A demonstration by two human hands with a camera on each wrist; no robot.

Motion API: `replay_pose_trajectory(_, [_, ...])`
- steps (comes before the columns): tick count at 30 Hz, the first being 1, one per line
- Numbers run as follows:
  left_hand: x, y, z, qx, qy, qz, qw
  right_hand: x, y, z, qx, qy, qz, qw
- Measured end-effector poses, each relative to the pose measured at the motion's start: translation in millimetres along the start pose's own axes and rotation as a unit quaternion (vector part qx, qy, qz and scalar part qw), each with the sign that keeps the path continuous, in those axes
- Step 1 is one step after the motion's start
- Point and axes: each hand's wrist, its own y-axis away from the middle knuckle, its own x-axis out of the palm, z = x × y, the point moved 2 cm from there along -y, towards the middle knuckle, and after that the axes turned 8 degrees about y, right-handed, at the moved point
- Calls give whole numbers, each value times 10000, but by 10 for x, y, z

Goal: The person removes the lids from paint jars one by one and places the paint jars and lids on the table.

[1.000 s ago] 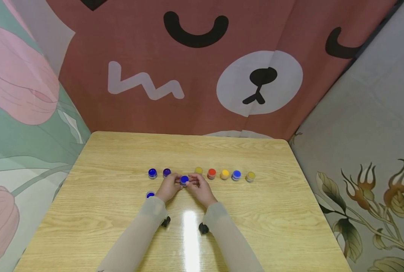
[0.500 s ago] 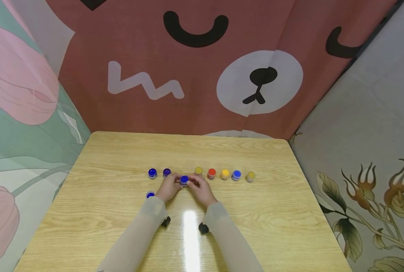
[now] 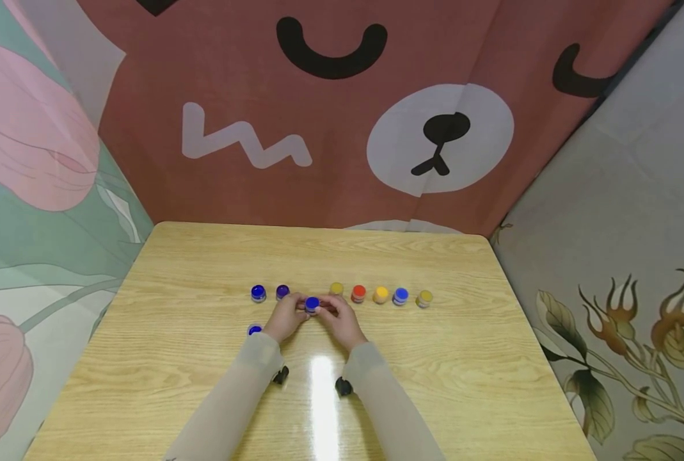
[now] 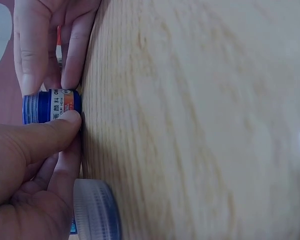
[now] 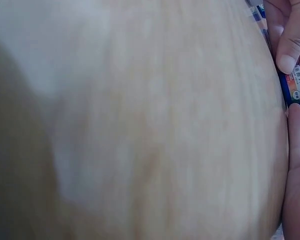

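Note:
A small blue jar (image 3: 311,305) stands on the wooden table between both hands in the head view. The left hand (image 3: 286,318) grips its left side; in the left wrist view the thumb of the left hand (image 4: 35,165) lies across the label of the blue jar (image 4: 55,105). From the other side the right hand (image 3: 343,321) holds the same jar with thumb and fingers. The right wrist view shows the labelled blue jar (image 5: 296,86) at its right edge, between the left thumb and a finger of the right hand (image 5: 299,165).
On the table (image 3: 462,371), a dark blue jar (image 3: 258,294) and a purple one (image 3: 282,292) stand left; another blue jar (image 3: 254,330) is partly behind the left sleeve. Rightward run yellow (image 3: 336,289), red (image 3: 358,294), orange (image 3: 381,295), blue (image 3: 400,296) and dull yellow (image 3: 424,299) jars.

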Motion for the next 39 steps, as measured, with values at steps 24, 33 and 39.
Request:
replay_pose_trajectory(24, [-52, 24, 9, 104, -43, -88, 9999, 173, -156, -458, -37, 77, 50, 10000])
replay_pose_trajectory(33, [-8, 18, -21, 138, -126, -42, 9998, 151, -137, -512, 380, -1432, -477, 9878])
replay_pose_trajectory(39, [3, 11, -17, 141, -98, -26, 9998, 130, -120, -429, -283, -810, -905, 9922])
